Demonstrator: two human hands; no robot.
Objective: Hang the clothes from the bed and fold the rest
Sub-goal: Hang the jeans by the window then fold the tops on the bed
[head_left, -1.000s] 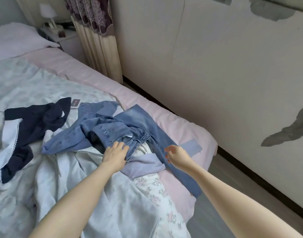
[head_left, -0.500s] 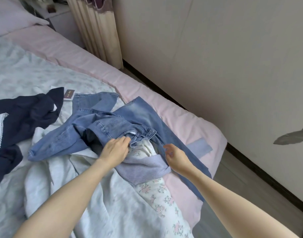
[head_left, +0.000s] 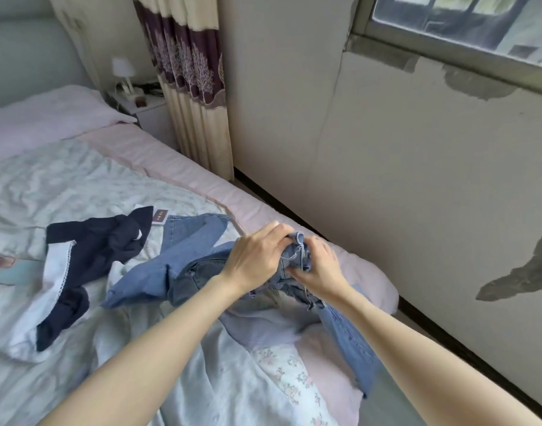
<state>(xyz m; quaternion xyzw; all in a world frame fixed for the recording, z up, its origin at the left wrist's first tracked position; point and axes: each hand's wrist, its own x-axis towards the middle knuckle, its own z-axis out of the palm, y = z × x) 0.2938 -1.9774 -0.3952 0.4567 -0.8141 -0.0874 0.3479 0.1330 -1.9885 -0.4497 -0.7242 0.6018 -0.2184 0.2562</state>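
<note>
Blue jeans (head_left: pixel 190 256) lie crumpled on the bed (head_left: pixel 177 167), one leg hanging over the near edge. My left hand (head_left: pixel 257 256) and my right hand (head_left: pixel 319 265) both grip the bunched waistband, lifted a little above the bed. Left of the jeans lies a navy garment with white lace trim (head_left: pixel 88 250). Under the jeans are a lilac ribbed top (head_left: pixel 263 327), a white garment (head_left: pixel 134 348) and a floral piece (head_left: pixel 294 379).
A pink pillow (head_left: pixel 48 118) lies at the head of the bed. Beyond it are a white nightstand with a lamp (head_left: pixel 123 72) and a curtain (head_left: pixel 190 87). A wall with a window (head_left: pixel 463 16) runs along the right, with a narrow strip of floor (head_left: pixel 417 333) between.
Both hands have closed on the jeans' waistband and raised it off the pile, coming together. The camera has tilted up, showing the window and lamp.
</note>
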